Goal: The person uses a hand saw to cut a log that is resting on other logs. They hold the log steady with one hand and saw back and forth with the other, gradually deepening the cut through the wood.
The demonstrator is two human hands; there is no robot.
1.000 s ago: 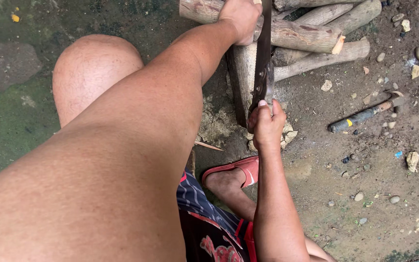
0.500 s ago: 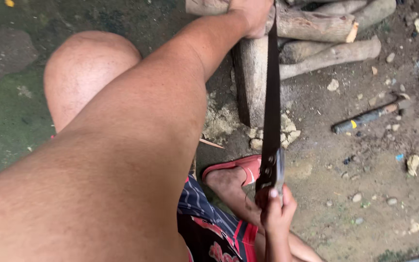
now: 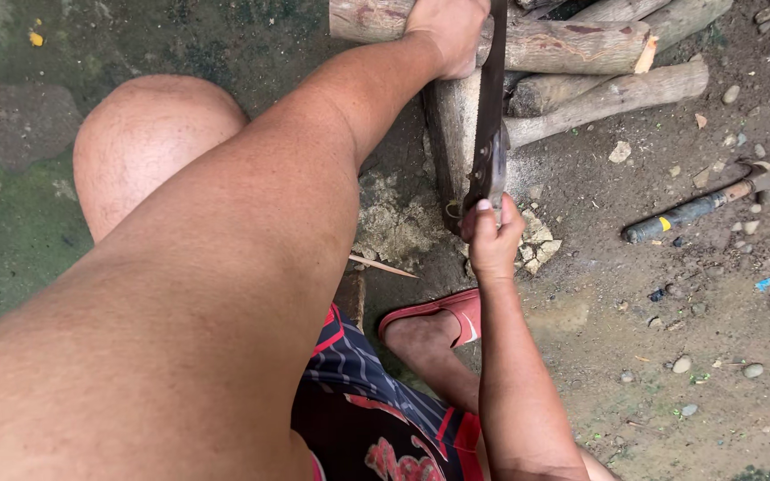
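Observation:
My left hand [image 3: 446, 31] presses down on a thick horizontal log [image 3: 572, 43] at the top of the head view. My right hand [image 3: 492, 239] is closed around the handle of a hand saw. The saw's dark blade [image 3: 495, 98] runs straight up past my left hand and across the log. A second log [image 3: 449, 134] lies upright beneath the blade. My left arm and bare knee [image 3: 149, 147] fill the left half of the view.
More cut logs [image 3: 617, 89] are stacked at the top right. A dark-handled tool [image 3: 697, 209] lies on the dirt to the right among small stones. Sawdust [image 3: 394, 223] is piled by the logs. My foot rests in a red sandal [image 3: 456, 312].
My right hand drew the saw back toward me, then pushed it forward again to near where it started. My left hand stayed on the log.

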